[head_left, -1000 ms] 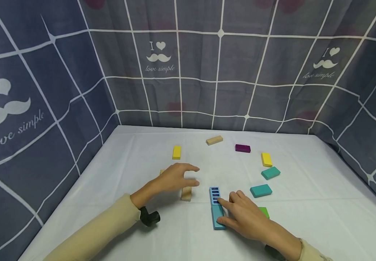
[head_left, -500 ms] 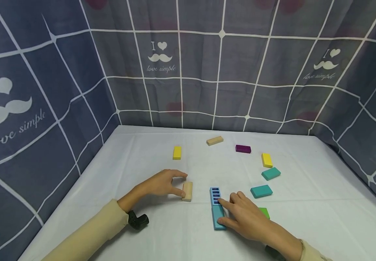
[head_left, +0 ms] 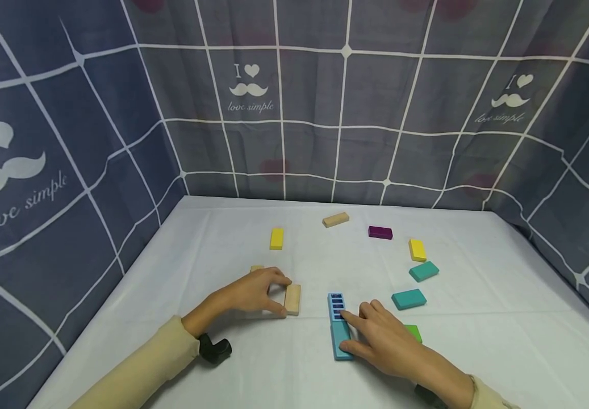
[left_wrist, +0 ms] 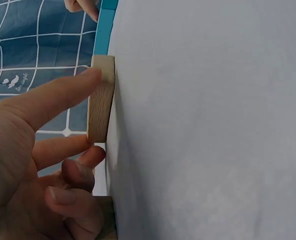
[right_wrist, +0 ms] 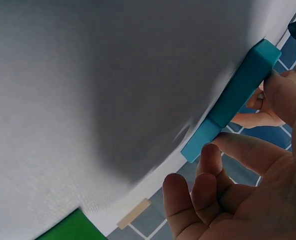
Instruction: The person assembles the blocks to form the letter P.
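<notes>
In the head view my left hand (head_left: 253, 292) is at a plain wooden block (head_left: 293, 300) lying on the white cloth. Thumb and index finger pinch this block (left_wrist: 100, 107) at its two ends in the left wrist view, the other fingers curling in. To the right, a light blue block (head_left: 336, 301) with dark bars and a turquoise block (head_left: 341, 341) lie end to end in a line. My right hand (head_left: 383, 341) touches them, index fingertip at the light blue one and thumb at the turquoise one (right_wrist: 245, 82). Its other fingers bend loosely beside them.
A yellow block (head_left: 276, 239), a wooden block (head_left: 335, 220), a purple block (head_left: 380, 232) and another yellow block (head_left: 417, 250) lie farther back. Two teal blocks (head_left: 409, 299) and a partly hidden green block (head_left: 413, 332) are at right. Another wooden block (head_left: 256, 267) shows behind my left hand.
My left hand has drawn back leftward from above the wooden block, and its thumb and index finger have come to the block's ends. The right hand has stayed in place.
</notes>
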### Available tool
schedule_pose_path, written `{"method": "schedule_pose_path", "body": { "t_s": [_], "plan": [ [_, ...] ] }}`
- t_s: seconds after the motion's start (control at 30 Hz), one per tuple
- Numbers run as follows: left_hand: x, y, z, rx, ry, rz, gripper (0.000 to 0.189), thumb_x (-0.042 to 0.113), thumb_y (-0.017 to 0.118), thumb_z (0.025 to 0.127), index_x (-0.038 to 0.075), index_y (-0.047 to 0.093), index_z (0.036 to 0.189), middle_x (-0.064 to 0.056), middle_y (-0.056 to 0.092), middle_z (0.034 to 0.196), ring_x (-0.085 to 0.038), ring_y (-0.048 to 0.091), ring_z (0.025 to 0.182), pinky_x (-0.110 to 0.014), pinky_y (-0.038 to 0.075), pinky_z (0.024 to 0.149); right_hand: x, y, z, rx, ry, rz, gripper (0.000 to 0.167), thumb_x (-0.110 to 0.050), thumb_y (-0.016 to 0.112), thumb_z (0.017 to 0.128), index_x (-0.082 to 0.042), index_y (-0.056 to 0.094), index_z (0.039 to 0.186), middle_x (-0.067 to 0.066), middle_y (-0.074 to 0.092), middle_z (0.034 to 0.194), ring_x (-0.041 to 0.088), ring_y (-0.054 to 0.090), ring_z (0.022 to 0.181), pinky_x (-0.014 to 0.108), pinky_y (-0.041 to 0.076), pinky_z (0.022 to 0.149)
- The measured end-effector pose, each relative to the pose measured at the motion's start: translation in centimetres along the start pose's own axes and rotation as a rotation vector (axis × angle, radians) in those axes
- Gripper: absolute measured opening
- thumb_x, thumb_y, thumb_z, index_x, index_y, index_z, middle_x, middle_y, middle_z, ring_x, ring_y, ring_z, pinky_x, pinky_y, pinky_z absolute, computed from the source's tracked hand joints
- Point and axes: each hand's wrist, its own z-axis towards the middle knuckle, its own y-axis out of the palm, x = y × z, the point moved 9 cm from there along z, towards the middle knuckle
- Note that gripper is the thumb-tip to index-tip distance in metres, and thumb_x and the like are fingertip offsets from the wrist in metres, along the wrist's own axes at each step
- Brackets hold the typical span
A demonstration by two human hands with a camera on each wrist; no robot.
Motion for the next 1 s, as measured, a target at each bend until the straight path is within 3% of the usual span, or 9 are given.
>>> {"method": "schedule_pose_path", "body": {
  "t_s": [0.23,0.4,0.57,0.77,1.0],
  "plan": [
    [0.9,-0.2,1.1,0.023,0.019,0.114,0.061,0.038,0.083,0.078,0.008,0.065,0.128,0.002,0.062,0.122,-0.019,0.055,0.116,-0.04,0.042,0.099,0.2,-0.2,-0.1,-0.002,0.013,-0.017,0.061,-0.05,0.067,0.09,-0.007,0.064,0.132,-0.009,0.042,0.086,0.01,0.034,0.082,0.023,0.033,0.066],
    [1.5,-0.6,2.5,0.045,-0.005,0.18,0.061,0.043,0.081,0.079,0.005,0.066,0.125,-0.002,0.065,0.121,-0.022,0.055,0.117,-0.041,0.042,0.101,0.2,0.0,0.0,-0.014,0.014,-0.001,0.061,-0.05,0.067,0.09,-0.006,0.063,0.132,-0.009,0.042,0.086,0.01,0.035,0.082,0.023,0.033,0.065],
    [2.1,-0.9,5.0,0.069,-0.027,0.133,0.061,0.046,0.078,0.081,0.006,0.066,0.126,-0.002,0.066,0.121,-0.021,0.055,0.118,-0.039,0.043,0.102,0.3,0.3,0.0,-0.026,0.023,0.007,0.062,-0.051,0.066,0.09,-0.006,0.063,0.133,-0.008,0.044,0.087,0.011,0.035,0.082,0.024,0.034,0.066],
    [3.1,-0.1,8.1,0.046,-0.004,0.104,0.061,0.045,0.075,0.084,0.005,0.065,0.128,-0.004,0.065,0.123,-0.02,0.055,0.12,-0.036,0.044,0.102,0.4,0.4,0.2,-0.036,0.025,0.004,0.062,-0.051,0.066,0.09,-0.006,0.062,0.133,-0.009,0.044,0.088,0.011,0.036,0.083,0.024,0.035,0.066],
    [3.4,1.4,9.3,0.009,0.017,0.082,0.061,0.042,0.077,0.083,0.005,0.064,0.13,-0.004,0.064,0.125,-0.019,0.054,0.121,-0.034,0.043,0.103,0.3,0.4,0.2,-0.037,0.017,0.009,0.062,-0.051,0.066,0.09,-0.007,0.062,0.134,-0.009,0.042,0.086,0.011,0.036,0.083,0.023,0.035,0.066]
  ]
}}
